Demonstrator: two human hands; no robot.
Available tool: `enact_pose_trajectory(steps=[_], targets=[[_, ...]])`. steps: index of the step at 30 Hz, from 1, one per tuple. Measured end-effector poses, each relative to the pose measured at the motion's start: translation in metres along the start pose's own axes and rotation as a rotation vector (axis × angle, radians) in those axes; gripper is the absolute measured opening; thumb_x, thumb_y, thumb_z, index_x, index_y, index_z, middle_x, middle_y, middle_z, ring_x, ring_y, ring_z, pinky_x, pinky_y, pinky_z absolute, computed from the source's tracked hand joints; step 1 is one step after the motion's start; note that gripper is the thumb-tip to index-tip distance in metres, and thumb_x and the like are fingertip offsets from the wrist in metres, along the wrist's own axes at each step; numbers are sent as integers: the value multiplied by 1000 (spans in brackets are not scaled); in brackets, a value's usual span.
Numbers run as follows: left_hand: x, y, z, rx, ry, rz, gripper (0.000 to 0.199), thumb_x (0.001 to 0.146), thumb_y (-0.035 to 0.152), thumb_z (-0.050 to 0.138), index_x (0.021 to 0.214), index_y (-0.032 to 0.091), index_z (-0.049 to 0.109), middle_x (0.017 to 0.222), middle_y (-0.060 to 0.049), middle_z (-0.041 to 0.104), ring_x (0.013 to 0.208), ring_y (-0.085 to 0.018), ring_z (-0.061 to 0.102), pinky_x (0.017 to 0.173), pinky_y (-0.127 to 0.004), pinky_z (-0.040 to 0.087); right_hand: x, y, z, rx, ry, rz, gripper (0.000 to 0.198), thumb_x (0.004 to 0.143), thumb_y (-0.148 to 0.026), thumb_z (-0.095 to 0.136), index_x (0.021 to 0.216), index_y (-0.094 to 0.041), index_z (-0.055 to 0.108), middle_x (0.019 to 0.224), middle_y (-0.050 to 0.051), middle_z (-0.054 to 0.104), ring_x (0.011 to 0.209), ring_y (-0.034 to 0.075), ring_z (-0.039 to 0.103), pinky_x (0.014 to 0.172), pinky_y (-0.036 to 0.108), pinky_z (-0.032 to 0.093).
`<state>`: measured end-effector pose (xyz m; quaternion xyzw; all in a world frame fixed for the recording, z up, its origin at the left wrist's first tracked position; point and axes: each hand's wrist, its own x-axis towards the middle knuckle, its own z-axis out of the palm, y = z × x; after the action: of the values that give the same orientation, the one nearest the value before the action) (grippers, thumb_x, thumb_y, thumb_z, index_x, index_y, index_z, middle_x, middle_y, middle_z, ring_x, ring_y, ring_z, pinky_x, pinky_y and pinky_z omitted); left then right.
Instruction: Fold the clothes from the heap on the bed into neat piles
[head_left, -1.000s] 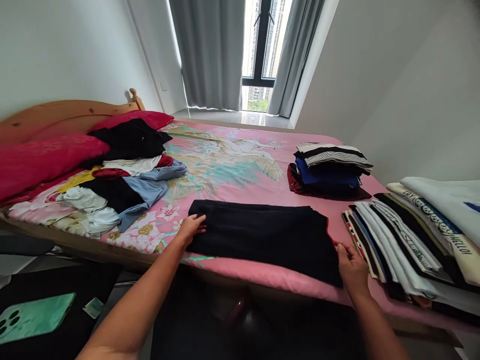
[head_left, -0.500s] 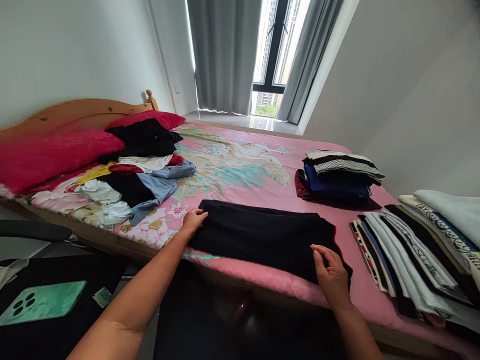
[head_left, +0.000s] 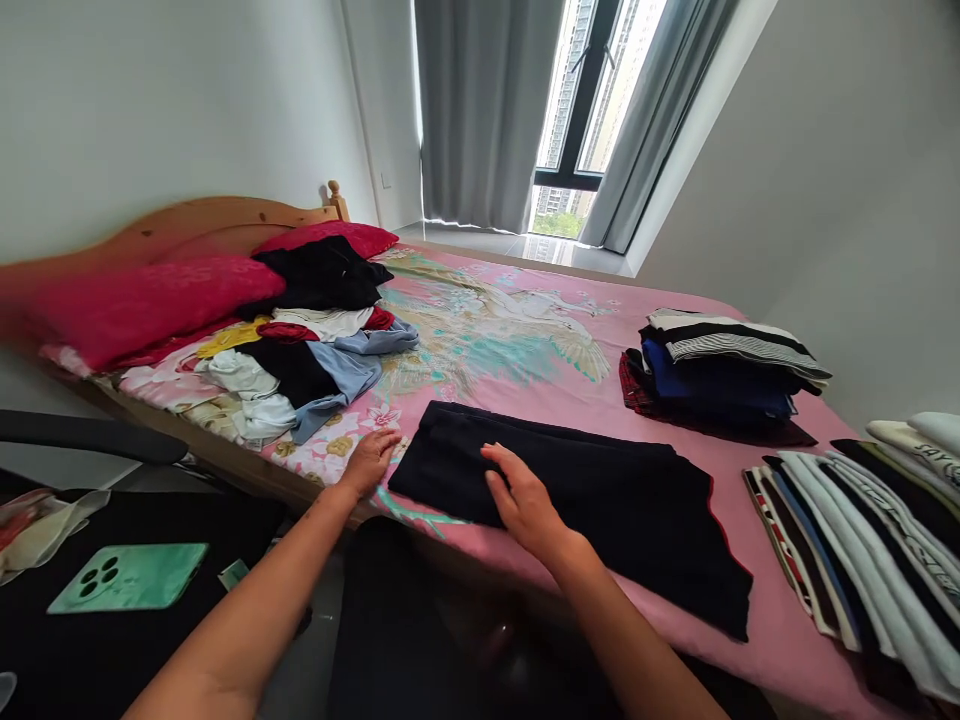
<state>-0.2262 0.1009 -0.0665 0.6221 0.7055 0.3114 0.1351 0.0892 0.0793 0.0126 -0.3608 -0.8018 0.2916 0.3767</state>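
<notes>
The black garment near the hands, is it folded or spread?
Folded: the black garment lies as a long, flat strip on the bed, layered edges showing along its far side.

the only view looks from the wearer's head, facing forward and down across the bed [head_left: 585, 405] towards the window [head_left: 583, 110], with the left hand [head_left: 366, 466] and right hand [head_left: 523, 500] near below it and the headboard [head_left: 225, 218] off left.

Left hand [head_left: 369, 463]: bare, slender fingers; nails too small to judge. Left forearm [head_left: 277, 570], behind that hand: bare, slim at the wrist, widening toward the elbow. Right hand [head_left: 523, 500]: bare, slim fingers and thumb. Right forearm [head_left: 607, 590], behind it: bare, smooth, tapering to the wrist. Black shape [head_left: 386, 600] below, between both hands: clothing or otherwise, undetermined.
</notes>
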Motion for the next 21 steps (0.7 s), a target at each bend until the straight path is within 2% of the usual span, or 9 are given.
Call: enact_pose_trajectory(steps=[4, 6, 8, 10, 13, 18, 21], targets=[[-3, -17, -9, 61, -226, 166, 43, 76, 32, 54, 117, 22, 63, 138, -6, 49, 129, -24, 40, 110, -38, 28, 52, 8, 43, -19, -93, -34, 40, 93, -31, 35, 130, -21, 46, 137, 7, 47, 132, 20, 36, 112, 43, 29], [-4, -20, -12, 143, -335, 234, 55, 75, 35, 57, 128, 23, 54, 145, -7, 39, 135, -27, 31, 111, -42, 24, 68, 26, 64, -33, -90, 5, 42, 93, -31, 34, 132, -20, 44, 139, 8, 45, 133, 19, 34, 112, 41, 28], [-7, -20, -14, 225, -374, 258, 67, 71, 39, 62, 135, 25, 46, 149, -8, 32, 137, -29, 26, 111, -43, 22, 73, 50, 82, -56, -95, 65, 43, 92, -29, 34, 132, -18, 44, 139, 8, 44, 133, 18, 34, 113, 40, 27], [-10, -17, -12, 293, -358, 251, 74, 70, 44, 64, 138, 28, 41, 150, -8, 30, 138, -30, 24, 112, -43, 20, 71, 70, 96, -90, -101, 88, 42, 92, -27, 33, 131, -17, 45, 139, 9, 44, 133, 18, 34, 113, 39, 27], [-13, -9, -3, 393, -302, 187, 66, 76, 47, 57, 138, 30, 40, 150, -6, 30, 137, -27, 25, 112, -43, 18, 64, 88, 107, -110, -76, 63, 43, 92, -27, 33, 132, -18, 46, 139, 7, 44, 133, 17, 34, 113, 39, 26], [-14, 10, 18, 557, -131, 29, 56, 84, 38, 47, 139, 31, 39, 147, -6, 34, 133, -24, 31, 109, -41, 22, 63, 90, 111, -51, -17, 88, 44, 92, -30, 32, 131, -17, 48, 136, 7, 48, 130, 17, 39, 112, 36, 28], [-11, 21, 30, 593, -91, -75, 56, 84, 30, 45, 140, 28, 38, 149, -9, 31, 135, -27, 27, 109, -49, 18, 65, 90, 112, -9, 10, 106, 45, 92, -33, 32, 131, -16, 49, 136, 7, 48, 129, 16, 40, 112, 34, 28]])
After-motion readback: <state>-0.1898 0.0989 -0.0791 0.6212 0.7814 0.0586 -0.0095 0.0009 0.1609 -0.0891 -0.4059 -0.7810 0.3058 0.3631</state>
